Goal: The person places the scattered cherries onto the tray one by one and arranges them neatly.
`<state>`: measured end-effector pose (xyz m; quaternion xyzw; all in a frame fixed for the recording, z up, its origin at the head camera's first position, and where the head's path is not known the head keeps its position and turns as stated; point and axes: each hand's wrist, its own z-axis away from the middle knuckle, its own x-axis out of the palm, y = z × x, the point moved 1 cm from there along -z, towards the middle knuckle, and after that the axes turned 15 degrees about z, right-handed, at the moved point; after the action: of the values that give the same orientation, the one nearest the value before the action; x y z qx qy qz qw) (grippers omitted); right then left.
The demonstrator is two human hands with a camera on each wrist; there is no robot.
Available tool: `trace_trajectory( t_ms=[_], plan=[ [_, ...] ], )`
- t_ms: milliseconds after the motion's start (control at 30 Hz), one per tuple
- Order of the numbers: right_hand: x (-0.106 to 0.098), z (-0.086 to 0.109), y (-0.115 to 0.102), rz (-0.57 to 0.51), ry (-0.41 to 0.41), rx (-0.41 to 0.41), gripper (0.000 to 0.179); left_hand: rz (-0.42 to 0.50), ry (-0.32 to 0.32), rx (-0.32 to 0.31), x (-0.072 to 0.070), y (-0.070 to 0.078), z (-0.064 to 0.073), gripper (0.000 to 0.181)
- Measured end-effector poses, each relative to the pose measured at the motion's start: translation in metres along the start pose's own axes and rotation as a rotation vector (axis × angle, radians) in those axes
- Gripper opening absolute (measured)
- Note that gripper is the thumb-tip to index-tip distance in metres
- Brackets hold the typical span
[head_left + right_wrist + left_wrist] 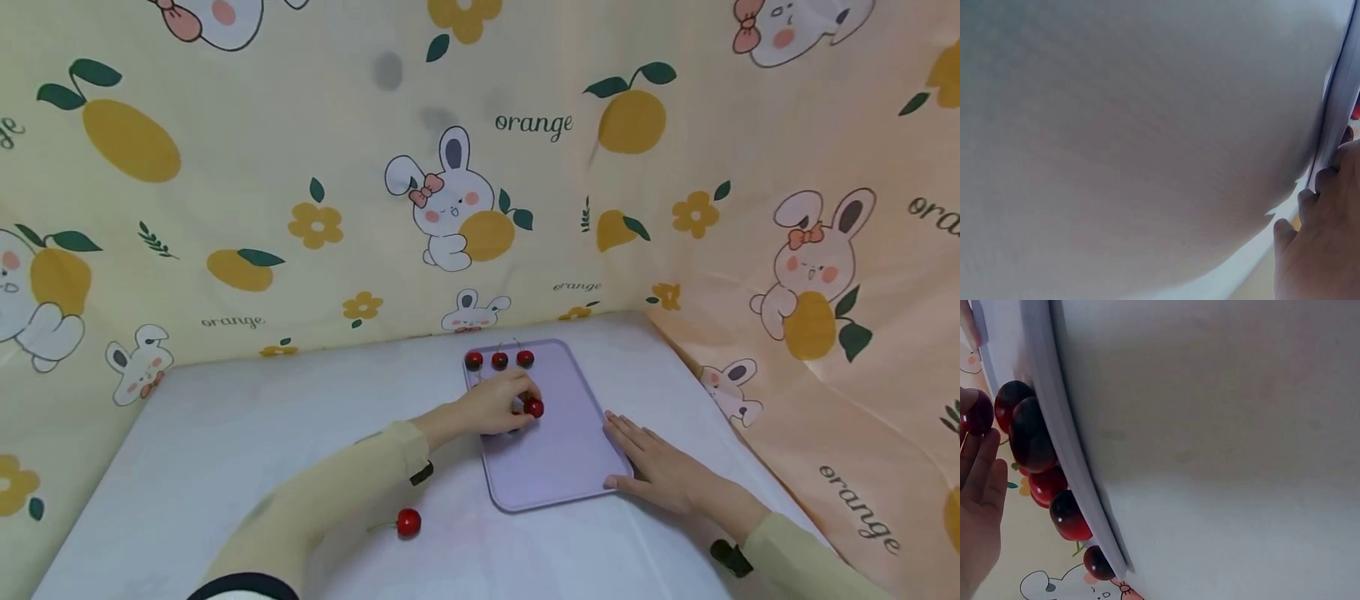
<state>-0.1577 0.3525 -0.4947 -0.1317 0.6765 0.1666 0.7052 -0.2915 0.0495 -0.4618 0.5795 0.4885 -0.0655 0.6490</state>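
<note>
My left hand (497,403) is over the left half of a lilac tray (558,467), pinching a dark red cherry (534,407) between thumb and fingertips. The left wrist view shows this held cherry (980,414) at the left edge, beside several cherries (1034,434) lined along the tray's rim (1079,450). A row of 3 cherries (499,360) lies at the tray's far end; others are partly hidden under my left hand. My right hand (663,471) rests with fairly straight fingers against the tray's right edge. In the right wrist view, its fingers (1325,181) touch that edge.
One more cherry (408,523) with a green stem lies on the white tabletop (315,400), left of the tray and near my left forearm. A patterned cloth (360,133) with rabbits and oranges hangs behind the table and along its right side.
</note>
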Motion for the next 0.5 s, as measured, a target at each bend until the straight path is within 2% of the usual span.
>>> trace_trajectory(
  t_ms=[267,500],
  plan=[
    [0.001,0.001,0.001,-0.003,0.007,0.0,0.091,-0.048,-0.06,-0.015,0.008,-0.002,-0.007,0.028],
    [0.001,0.0,0.001,-0.015,0.0,0.0,0.091,-0.108,-0.081,-0.038,0.015,-0.005,-0.012,0.027]
  ],
)
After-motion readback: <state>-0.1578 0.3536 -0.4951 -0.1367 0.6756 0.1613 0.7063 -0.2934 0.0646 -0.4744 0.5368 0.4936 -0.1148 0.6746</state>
